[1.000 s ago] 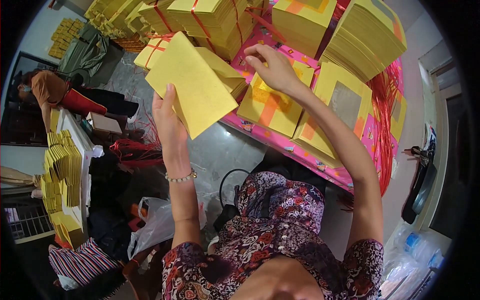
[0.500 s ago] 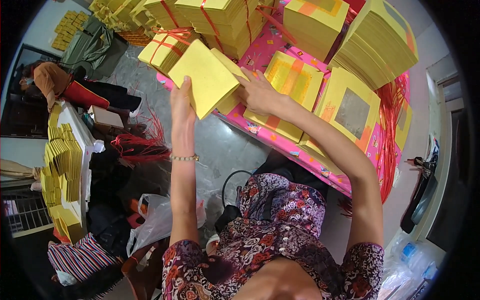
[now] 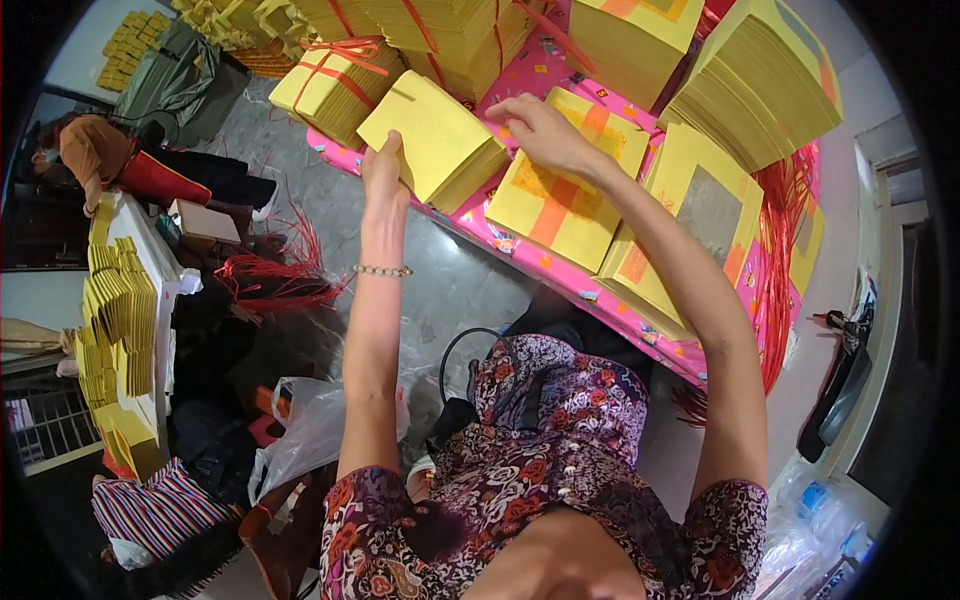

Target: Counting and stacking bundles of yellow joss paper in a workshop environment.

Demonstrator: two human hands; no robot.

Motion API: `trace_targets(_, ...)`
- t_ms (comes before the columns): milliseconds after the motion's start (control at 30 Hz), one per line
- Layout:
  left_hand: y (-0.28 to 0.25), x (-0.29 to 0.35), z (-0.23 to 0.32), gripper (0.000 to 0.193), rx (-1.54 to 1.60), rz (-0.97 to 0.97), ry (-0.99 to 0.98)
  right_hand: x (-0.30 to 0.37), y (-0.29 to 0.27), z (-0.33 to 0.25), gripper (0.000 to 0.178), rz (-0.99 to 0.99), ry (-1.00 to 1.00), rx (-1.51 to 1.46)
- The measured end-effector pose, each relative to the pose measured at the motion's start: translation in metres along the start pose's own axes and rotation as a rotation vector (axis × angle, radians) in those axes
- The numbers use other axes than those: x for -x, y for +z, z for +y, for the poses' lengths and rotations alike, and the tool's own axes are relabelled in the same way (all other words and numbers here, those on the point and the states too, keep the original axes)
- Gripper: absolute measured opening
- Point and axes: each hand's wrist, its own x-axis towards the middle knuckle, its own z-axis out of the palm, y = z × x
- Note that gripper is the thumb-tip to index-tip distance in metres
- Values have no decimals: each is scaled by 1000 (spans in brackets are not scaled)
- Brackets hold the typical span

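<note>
Along the edge of the pink counter, the left grip is clasping a yellow paper stack beside a red-tied bundle; the right grip is hovering, released and loosely bent, over an orange-striped stack.

Beyond the far edge of the white surface we saw a person in a brown top leaning over it. Past its right edge we saw a white-topped box. Red strands hung by the right edge of the pink surface; off its left corner, a red tangle. Near the white surface's near edge we noticed striped cloth and a clear plastic bag.
</note>
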Motion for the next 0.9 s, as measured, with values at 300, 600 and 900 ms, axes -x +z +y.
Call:
trace_targets(300,-12,6,5,36,139,19,-119,-9,16,17,31,-3,114,-66)
trace_targets(600,-35,12,-9,39,208,43,-171,-15,15,8,28,36,157,-82)
trace_targets(900,-33,16,-9,39,303,38,-226,-15,15,0,28,52,188,-65)
